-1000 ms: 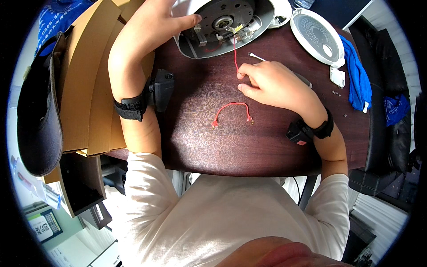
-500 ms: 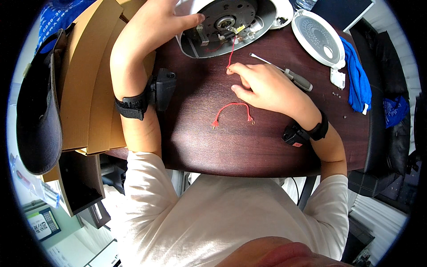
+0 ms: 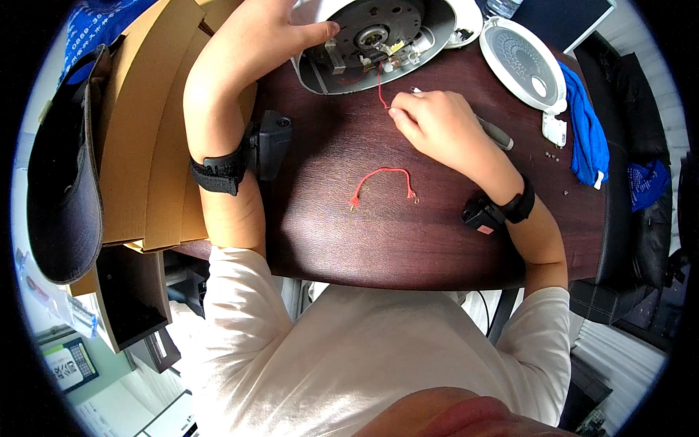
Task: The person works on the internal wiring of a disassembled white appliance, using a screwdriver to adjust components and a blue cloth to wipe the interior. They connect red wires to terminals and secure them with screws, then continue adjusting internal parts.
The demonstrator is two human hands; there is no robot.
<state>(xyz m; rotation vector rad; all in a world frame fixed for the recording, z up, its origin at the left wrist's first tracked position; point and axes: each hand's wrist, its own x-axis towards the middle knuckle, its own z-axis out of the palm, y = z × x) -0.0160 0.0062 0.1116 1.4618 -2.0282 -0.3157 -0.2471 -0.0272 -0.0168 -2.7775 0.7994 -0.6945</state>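
An opened white appliance housing (image 3: 342,86), oval, bares a round dark metal plate (image 3: 342,29), metal brackets and wiring. It looks like an upturned rice cooker. My left hand (image 3: 291,29) grips its left side, thumb over the rim; the other fingers are mostly cut off by the picture's top edge. From inside the housing a thin red wire (image 3: 381,86) runs out, its end pinched between my right thumb and forefinger. My right hand (image 3: 440,124) is just above the table, partly covering a screwdriver (image 3: 495,134). Nearer to me lies a loose short red sleeved wire (image 3: 382,170), curved.
Right of the housing lie a white vented cover (image 3: 523,64), a small white part (image 3: 553,130), a blue cloth (image 3: 586,131) and several tiny screws (image 3: 552,155). Cardboard (image 3: 138,131) and a dark cap (image 3: 65,175) flank the dark table (image 3: 306,247) on the left.
My right hand has shifted slightly right, its fingers curling closer together around the wire's end. More of the screwdriver is now covered. My left hand has barely moved.
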